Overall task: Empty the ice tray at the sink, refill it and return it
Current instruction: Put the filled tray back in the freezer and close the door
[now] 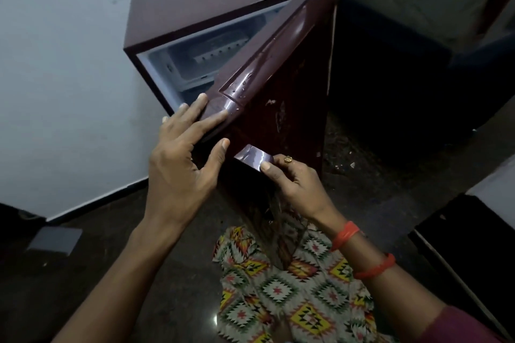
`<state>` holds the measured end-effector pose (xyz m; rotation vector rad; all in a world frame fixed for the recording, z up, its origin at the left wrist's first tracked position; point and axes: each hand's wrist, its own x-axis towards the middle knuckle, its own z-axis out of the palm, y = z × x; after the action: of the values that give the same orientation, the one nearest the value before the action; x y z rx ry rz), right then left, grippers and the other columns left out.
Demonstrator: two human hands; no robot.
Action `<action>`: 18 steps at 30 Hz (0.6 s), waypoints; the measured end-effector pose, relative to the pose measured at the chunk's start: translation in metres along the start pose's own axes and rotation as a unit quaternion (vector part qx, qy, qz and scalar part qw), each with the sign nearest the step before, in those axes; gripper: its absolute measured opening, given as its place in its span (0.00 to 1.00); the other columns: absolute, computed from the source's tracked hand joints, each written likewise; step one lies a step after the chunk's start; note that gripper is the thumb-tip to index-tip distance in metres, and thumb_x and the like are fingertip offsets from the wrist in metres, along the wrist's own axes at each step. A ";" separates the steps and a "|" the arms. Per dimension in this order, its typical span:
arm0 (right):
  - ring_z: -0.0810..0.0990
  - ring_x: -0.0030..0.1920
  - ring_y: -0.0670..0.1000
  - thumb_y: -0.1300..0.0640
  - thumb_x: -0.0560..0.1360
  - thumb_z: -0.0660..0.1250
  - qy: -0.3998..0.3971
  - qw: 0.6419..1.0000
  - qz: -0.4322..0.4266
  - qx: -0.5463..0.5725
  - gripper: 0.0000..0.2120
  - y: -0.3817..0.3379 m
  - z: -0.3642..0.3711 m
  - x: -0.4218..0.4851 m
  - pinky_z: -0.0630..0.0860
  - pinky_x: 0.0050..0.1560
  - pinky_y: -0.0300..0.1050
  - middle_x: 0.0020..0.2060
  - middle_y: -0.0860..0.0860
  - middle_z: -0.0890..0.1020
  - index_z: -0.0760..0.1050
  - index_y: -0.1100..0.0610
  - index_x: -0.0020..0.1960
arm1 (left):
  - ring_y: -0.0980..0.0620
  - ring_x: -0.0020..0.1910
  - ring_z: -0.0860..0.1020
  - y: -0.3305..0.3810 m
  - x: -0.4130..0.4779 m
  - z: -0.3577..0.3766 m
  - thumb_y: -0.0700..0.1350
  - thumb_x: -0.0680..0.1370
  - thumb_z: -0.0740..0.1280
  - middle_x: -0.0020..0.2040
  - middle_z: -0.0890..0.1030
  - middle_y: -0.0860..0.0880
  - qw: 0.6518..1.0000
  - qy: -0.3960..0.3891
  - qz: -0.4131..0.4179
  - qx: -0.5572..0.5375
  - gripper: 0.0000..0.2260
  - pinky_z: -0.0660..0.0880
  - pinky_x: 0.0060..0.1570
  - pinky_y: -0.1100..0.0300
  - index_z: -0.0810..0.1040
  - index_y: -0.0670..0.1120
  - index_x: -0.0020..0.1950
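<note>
Head view only: a small fridge (195, 8) with a glossy maroon metal shell is seen from above, set by a pale wall (55, 64) on a dark speckled floor (139, 259). Its door (292, 92) is swung partly open, scuffed on the front face. The left hand (181, 153) is laid flat on the door's top near corner, fingers straight and nothing clasped, likely to steady or guide the door. The right hand (295, 184) is wrapped on the shiny curved handle (252, 157) at the door's free edge, thumb on top and fingers tucked behind, judged as the pulling grip. A gold ring (288, 159) and red thread bands (345, 234) are worn on that side. Inside, a white plastic freezer box (195, 64) is exposed at the top edge of the cabinet. A pale slotted piece (220, 50) is seen at its back, but whether that is the ice tray cannot be told; the tray is judged to be in the freezer, not yet taken out. Patterned cloth (292, 287) is seen below.
</note>
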<state>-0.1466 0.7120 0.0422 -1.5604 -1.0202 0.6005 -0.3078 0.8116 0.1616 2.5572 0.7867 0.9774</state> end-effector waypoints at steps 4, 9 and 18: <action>0.81 0.46 0.40 0.33 0.78 0.59 -0.002 0.999 -0.001 -0.054 0.19 -0.010 0.034 0.028 0.77 0.46 0.43 0.42 0.41 0.84 0.80 0.45 0.50 | 0.47 0.76 0.65 -0.037 0.014 -0.012 0.42 0.78 0.72 0.74 0.72 0.49 0.999 0.018 -0.019 0.033 0.20 0.63 0.75 0.44 0.77 0.51 0.69; 0.80 0.37 0.41 0.28 0.76 0.56 0.002 0.993 -0.019 -0.119 0.23 -0.021 0.073 0.068 0.73 0.38 0.42 0.35 0.43 0.81 0.78 0.45 0.46 | 0.44 0.74 0.68 -0.080 0.041 -0.020 0.39 0.77 0.71 0.72 0.74 0.47 0.996 0.034 -0.033 0.082 0.20 0.66 0.73 0.44 0.78 0.50 0.68; 0.79 0.32 0.45 0.27 0.77 0.54 0.019 0.981 -0.037 -0.188 0.26 -0.029 0.129 0.144 0.79 0.37 0.47 0.31 0.48 0.80 0.79 0.46 0.52 | 0.44 0.73 0.70 -0.154 0.103 -0.022 0.37 0.75 0.72 0.70 0.76 0.48 0.992 0.051 -0.057 0.100 0.19 0.68 0.72 0.50 0.80 0.50 0.65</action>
<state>-0.1885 0.9023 0.0585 -1.8446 -1.2066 0.3358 -0.3182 0.9976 0.1633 2.6088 1.0978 1.0479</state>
